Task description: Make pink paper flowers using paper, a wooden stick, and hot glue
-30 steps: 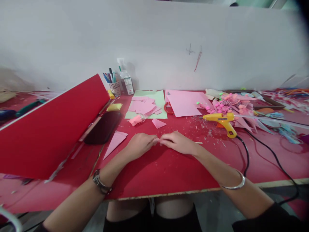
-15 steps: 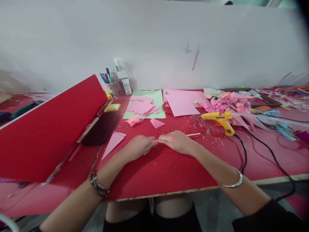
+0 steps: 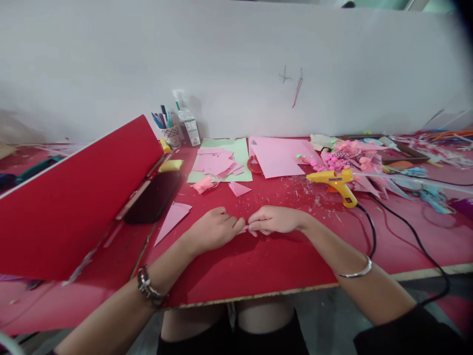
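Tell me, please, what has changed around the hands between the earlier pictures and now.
The left hand and right hand have drawn slightly toward the near edge of the red table, a thin pink piece between their fingertips. The pale stick that showed beside the right hand is out of sight now. The yellow glue gun, small pink triangle and large pink sheet lie as before.

The left hand (image 3: 216, 229) and right hand (image 3: 277, 220) hide most of the pink piece (image 3: 245, 228), the picture's edge cuts off the red board (image 3: 88, 202), and the label (image 3: 191, 127) is too tiny to read.
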`<state>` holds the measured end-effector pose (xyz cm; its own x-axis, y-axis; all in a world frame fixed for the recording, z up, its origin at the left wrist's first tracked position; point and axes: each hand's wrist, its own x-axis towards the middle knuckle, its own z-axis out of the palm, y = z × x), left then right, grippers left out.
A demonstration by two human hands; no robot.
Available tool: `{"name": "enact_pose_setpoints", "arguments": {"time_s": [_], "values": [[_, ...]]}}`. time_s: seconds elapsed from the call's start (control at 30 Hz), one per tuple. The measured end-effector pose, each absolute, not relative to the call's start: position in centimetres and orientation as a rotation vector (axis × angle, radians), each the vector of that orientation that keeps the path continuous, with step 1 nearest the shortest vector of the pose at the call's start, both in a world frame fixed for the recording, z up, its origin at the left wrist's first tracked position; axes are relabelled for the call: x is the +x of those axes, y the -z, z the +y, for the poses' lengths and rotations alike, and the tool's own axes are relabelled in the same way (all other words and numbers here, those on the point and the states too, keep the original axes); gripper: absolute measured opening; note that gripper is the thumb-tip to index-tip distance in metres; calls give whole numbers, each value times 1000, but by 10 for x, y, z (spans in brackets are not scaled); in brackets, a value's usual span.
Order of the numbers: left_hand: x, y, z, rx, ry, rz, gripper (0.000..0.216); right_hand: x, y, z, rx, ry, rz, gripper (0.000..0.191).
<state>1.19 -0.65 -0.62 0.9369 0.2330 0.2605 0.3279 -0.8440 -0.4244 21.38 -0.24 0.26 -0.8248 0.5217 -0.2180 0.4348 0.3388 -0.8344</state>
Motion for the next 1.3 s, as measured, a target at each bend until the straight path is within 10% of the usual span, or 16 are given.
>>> {"name": "enact_pose_setpoints", "arguments": {"time_s": [0.8, 1.3], "values": [[6, -1, -9, -2583, 474, -435, 27, 217, -6, -4, -857, -1622, -2385, 32], [-1, 10, 16, -2641, 298, -1477, 37, 213, 18, 7, -1453, -276, -2383, 19]]}}
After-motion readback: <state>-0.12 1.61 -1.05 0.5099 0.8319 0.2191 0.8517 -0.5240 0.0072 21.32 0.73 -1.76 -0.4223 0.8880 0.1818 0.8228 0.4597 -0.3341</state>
